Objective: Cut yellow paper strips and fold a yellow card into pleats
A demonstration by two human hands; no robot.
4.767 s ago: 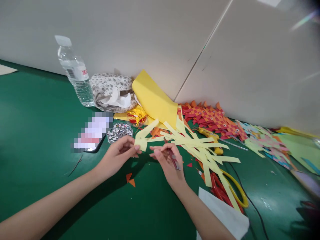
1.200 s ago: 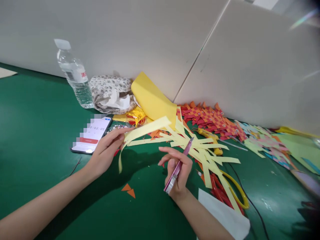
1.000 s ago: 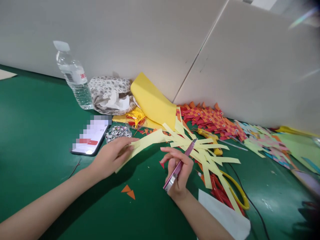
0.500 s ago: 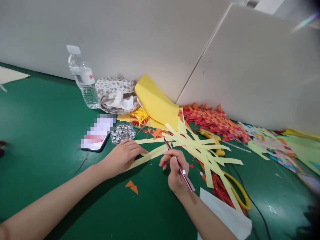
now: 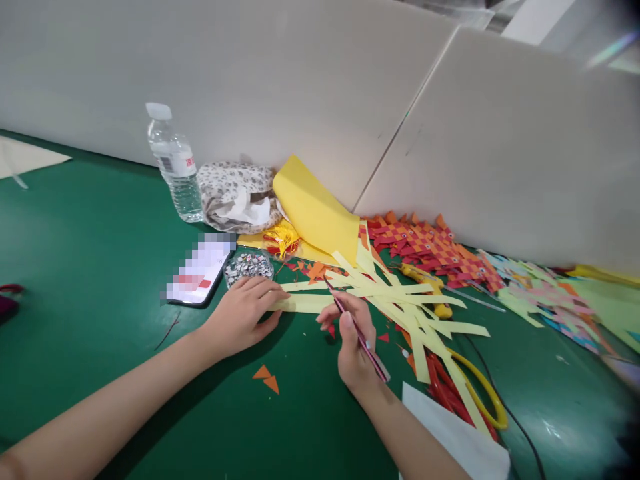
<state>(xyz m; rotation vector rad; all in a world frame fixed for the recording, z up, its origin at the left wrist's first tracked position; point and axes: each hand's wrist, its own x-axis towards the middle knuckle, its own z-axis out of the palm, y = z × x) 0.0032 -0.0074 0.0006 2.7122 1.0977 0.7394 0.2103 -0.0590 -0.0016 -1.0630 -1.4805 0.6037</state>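
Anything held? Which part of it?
Right hand holds a slim purple tool around its middle. Left hand covers part of a pale yellow strip; can't tell whether it's pinched.

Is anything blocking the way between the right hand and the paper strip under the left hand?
Nothing visible is. The paper strip runs from under the left hand toward the right hand, which holds a pink tool.

Soft, slightly dim light casts a shadow below the left hand (image 5: pixel 244 315). Glare whitens the green table (image 5: pixel 553 428) at lower right; a rainbow streak (image 5: pixel 613 50) crosses the upper right; pixelation covers much of the phone screen (image 5: pixel 200 269).
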